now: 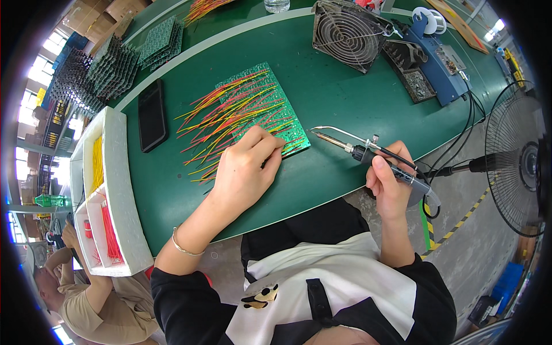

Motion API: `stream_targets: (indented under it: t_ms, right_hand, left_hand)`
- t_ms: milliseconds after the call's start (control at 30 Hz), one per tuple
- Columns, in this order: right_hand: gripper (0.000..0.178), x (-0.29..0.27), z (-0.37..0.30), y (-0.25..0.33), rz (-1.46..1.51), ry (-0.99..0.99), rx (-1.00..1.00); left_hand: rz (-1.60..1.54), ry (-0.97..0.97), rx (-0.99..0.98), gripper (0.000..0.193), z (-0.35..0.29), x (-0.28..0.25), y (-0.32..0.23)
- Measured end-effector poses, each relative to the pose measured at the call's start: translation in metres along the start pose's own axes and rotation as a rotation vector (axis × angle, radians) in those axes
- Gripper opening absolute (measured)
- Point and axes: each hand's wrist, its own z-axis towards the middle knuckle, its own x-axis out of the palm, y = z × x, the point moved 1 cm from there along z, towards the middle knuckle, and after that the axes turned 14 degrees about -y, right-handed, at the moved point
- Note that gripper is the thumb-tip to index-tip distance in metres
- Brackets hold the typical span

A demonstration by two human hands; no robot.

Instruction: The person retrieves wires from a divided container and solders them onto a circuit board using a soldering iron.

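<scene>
A green circuit board panel (287, 109) lies on the green work table, with many red and yellow wires (230, 118) standing out from it toward the left. Over its near end is my left hand (247, 167), thumb and fingers pinched together at the wires; whatever sits between the fingertips is hidden. In my right hand (391, 184) is a soldering iron (359, 152) with a thin curved metal feed tube alongside its tip. The tip points left, just off the board's right edge, and does not appear to touch it.
At left stands a white foam box (132, 230) of yellow and red wires, beside a black phone (152, 115). Stacked boards (164, 43) lie far left. A fume fan (348, 34) and blue soldering station (440, 63) stand far right. A floor fan (517, 161) is right; another person (103, 305) sits lower left.
</scene>
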Motion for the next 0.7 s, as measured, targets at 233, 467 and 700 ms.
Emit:
stream_targets:
  t_ms: [233,467,700]
  right_hand:
    - [0.016,-0.003,0.004,0.007,-0.028,-0.048,-0.049]
    - [0.013,-0.004,0.063,-0.004,-0.038,-0.192,-0.199]
    - [0.015,-0.005,0.059,-0.003,0.061,-0.130,-0.165]
  left_hand:
    - [0.022,0.001,-0.029,0.009,-0.002,-0.001,-0.004]
    - [0.260,-0.049,0.286,0.024,0.007,-0.002,-0.011]
    - [0.443,0.116,0.369,0.031,0.001,-0.009,-0.010]
